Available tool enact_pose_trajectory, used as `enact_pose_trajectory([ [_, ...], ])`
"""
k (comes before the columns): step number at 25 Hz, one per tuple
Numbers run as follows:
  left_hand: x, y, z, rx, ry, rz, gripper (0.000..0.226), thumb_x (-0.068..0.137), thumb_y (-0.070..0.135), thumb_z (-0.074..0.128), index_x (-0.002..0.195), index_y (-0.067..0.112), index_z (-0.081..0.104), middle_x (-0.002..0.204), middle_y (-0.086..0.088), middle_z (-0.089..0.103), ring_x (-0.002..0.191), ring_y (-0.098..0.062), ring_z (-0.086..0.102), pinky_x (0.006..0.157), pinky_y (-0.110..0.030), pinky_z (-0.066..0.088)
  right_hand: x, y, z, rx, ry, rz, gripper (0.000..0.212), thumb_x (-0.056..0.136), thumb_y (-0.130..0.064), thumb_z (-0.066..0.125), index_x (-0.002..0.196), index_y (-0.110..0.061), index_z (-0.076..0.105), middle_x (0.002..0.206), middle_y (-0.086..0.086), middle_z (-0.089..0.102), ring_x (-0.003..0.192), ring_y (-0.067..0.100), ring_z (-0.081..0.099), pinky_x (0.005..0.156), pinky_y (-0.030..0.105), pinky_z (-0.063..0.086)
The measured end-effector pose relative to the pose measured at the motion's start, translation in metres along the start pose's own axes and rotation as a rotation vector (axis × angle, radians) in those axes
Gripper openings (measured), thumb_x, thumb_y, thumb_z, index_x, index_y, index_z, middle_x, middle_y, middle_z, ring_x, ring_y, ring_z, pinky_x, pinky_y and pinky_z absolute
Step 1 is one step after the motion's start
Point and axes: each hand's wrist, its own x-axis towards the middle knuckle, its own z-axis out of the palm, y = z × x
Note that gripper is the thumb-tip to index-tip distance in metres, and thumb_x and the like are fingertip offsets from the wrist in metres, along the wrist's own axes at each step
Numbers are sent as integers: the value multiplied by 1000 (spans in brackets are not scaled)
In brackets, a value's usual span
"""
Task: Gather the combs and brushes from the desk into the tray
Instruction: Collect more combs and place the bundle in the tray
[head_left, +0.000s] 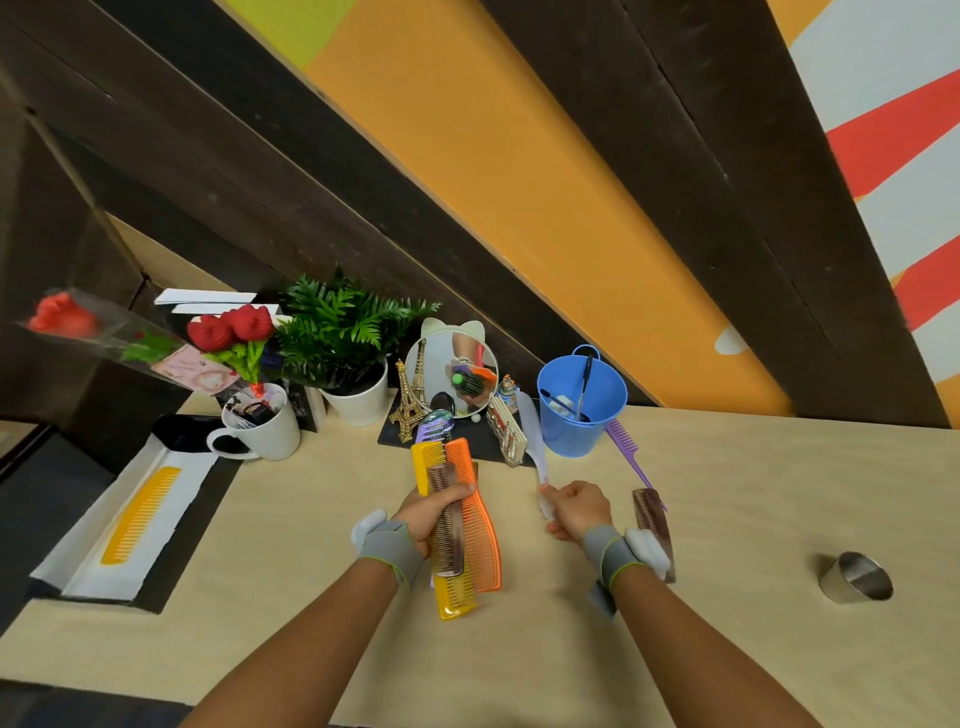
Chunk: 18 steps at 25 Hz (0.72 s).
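My left hand (434, 512) grips a bundle of combs over the desk's middle: a yellow comb (427, 457), an orange comb (480, 540) and a brown comb (448, 540), with a purple brush (436, 423) at the top. My right hand (576, 509) is closed on the handle of a white comb (532, 434) that slants up toward the blue bucket. A purple tail comb (626, 449) and a brown comb (652, 522) lie on the desk just right of that hand. The white tray (78, 545) at the left edge holds one yellow comb (140, 514).
Along the back stand a white mug (270, 434), a potted fern (343, 338), red roses (231, 325), small Eiffel tower models (408, 408), a round mirror (452, 376) and a blue bucket (582, 400). A steel cup (854, 577) lies tipped at the right.
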Motion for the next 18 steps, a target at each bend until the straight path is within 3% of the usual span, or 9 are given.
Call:
enact_pose_trajectory([
  [2, -2, 3, -6, -7, 25, 11, 46, 57, 27, 76, 99, 12, 62, 80, -10, 68, 70, -26, 64, 71, -34, 53, 7, -6, 4, -239, 62, -78, 30, 79, -38, 65, 76, -11, 51, 90, 11, 62, 94, 31, 62, 75, 33, 46],
  [4, -3, 4, -10, -25, 43, 19, 43, 55, 26, 76, 94, 11, 64, 75, -9, 69, 68, -25, 64, 70, -34, 53, 11, -12, 11, -354, 36, -120, 42, 78, -40, 65, 98, -4, 54, 109, 15, 62, 108, 34, 56, 81, 35, 44],
  [7, -6, 3, -14, -31, 54, 18, 31, 66, 21, 77, 92, 10, 63, 66, -6, 70, 65, -24, 64, 65, -33, 53, 16, -18, 18, -536, 17, -146, 55, 78, -38, 65, 116, -2, 49, 121, 17, 58, 113, 34, 55, 89, 37, 46],
  [13, -5, -2, -5, -45, 51, 19, 38, 68, 20, 76, 101, 9, 62, 76, -9, 68, 64, -22, 64, 64, -31, 53, 16, -15, 12, -642, 53, -149, 34, 82, -16, 53, 112, -2, 54, 120, 19, 59, 109, 35, 58, 87, 34, 48],
  [18, -6, 8, 3, -31, 54, 25, 44, 67, 22, 77, 107, 9, 61, 81, -10, 67, 67, -24, 64, 64, -31, 53, 6, -15, 4, -789, 90, -201, 30, 88, -5, 44, 116, 0, 55, 123, 18, 59, 113, 34, 57, 90, 35, 48],
])
